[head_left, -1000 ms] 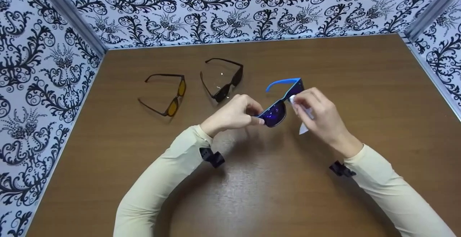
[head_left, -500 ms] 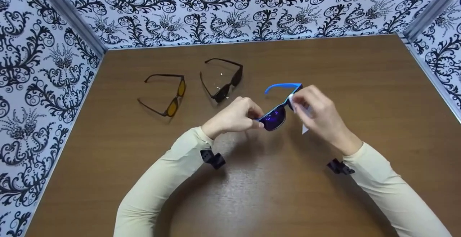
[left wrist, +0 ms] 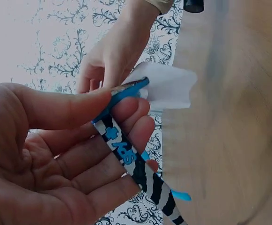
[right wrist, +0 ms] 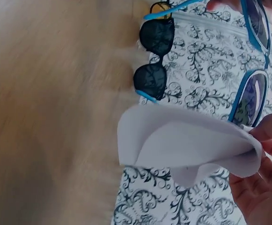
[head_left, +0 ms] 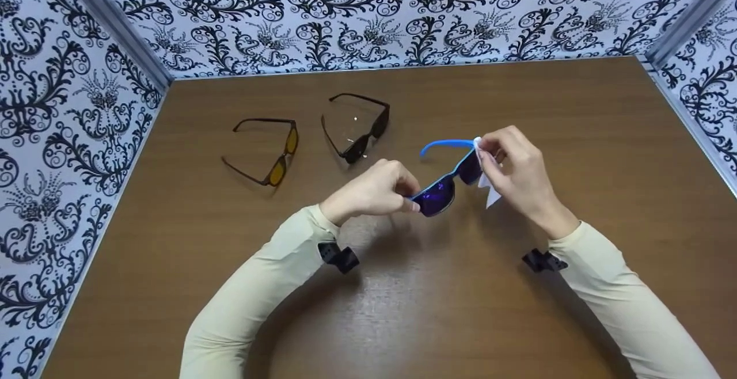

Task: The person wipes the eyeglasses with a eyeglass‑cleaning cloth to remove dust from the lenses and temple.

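Observation:
Blue-framed sunglasses (head_left: 436,197) with dark violet lenses are held above the table. My left hand (head_left: 377,192) pinches their left corner between thumb and fingers. In the left wrist view, a black-and-white striped temple (left wrist: 147,180) runs down past the fingers of that hand. My right hand (head_left: 518,174) pinches a white cloth (head_left: 490,193) at the outer edge of the right lens. The right wrist view shows the cloth (right wrist: 187,136) hanging in a fold from the fingertips, close to that lens (right wrist: 252,99). Part of the frame's right corner is hidden behind cloth and fingers.
Black sunglasses (head_left: 357,147) lie with temples unfolded on the wooden table (head_left: 437,310), behind my left hand. Farther left lie dark-framed glasses with yellow lenses (head_left: 277,170). Patterned panels (head_left: 374,27) enclose the table at the back and sides.
My right hand has slid with the cloth toward the outer edge of the right lens, uncovering more of it. The sunglasses have dropped slightly toward me in the left hand's grip.

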`<state>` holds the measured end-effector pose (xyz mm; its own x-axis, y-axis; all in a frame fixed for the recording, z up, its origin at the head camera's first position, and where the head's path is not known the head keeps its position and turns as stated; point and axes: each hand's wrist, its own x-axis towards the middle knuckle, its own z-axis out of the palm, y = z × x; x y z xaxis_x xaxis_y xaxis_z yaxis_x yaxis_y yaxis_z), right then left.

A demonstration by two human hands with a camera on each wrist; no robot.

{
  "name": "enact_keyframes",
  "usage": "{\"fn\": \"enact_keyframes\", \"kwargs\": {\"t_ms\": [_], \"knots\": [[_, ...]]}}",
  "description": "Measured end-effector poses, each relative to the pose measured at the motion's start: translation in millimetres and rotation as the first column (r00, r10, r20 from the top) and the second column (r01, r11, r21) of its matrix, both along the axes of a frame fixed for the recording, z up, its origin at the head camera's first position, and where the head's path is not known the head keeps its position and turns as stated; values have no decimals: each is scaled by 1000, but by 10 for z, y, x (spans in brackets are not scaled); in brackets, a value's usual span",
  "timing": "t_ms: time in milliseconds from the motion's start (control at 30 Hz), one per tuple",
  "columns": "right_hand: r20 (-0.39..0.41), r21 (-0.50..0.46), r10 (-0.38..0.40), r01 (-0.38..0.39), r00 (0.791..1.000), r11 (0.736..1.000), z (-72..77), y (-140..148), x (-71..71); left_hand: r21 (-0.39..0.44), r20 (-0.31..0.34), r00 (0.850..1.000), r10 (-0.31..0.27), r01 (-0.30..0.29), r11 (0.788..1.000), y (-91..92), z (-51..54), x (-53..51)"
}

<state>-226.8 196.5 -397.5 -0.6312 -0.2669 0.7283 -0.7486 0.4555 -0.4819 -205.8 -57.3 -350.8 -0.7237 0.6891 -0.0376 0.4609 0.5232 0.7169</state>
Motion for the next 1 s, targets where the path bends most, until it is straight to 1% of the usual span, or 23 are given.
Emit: {"fn": "enact_keyframes", "kwargs": {"t_ms": [100,167,233,300,400,500,567,667,733,767,867,933,967,1000], "knots": [[-28,26,45,-44,999,999,14,-72,42,-5,-26,999,33,-33,999,6,3,5],[-39,53,82,-80,996,995,8,-105,75,-1,-31,998,56,-56,998,2,3,4],[-42,82,106,-102,994,991,-15,-111,95,4,-37,997,68,-67,998,-10,3,-2],[-33,98,112,-109,993,989,-45,-90,100,11,-37,997,72,-71,997,-24,-1,-9],[-9,74,86,-85,996,994,-89,-34,88,18,-33,997,74,-74,997,-55,10,-14],[26,10,41,-41,999,999,-102,11,95,38,-8,997,82,-81,996,-91,19,-20],[44,-31,10,-9,999,999,-86,25,121,61,25,996,91,-92,994,-107,23,-24],[62,-69,-24,28,998,997,-24,5,191,98,58,993,102,-108,989,-122,27,-24],[78,-84,-32,38,996,996,18,-21,244,113,62,992,107,-113,987,-125,32,-21],[86,-88,-33,40,996,995,26,-31,265,116,54,993,106,-112,987,-125,35,-18],[110,-100,-19,30,994,995,6,-52,303,128,33,993,110,-113,985,-118,41,-14],[119,-109,-6,19,993,994,-29,-68,318,157,48,991,125,-131,979,-106,40,-16],[122,-115,0,14,993,993,-41,-82,327,177,65,988,140,-149,973,-98,39,-18],[124,-124,7,8,992,992,-40,-104,343,203,95,983,159,-176,963,-91,38,-20]]}}
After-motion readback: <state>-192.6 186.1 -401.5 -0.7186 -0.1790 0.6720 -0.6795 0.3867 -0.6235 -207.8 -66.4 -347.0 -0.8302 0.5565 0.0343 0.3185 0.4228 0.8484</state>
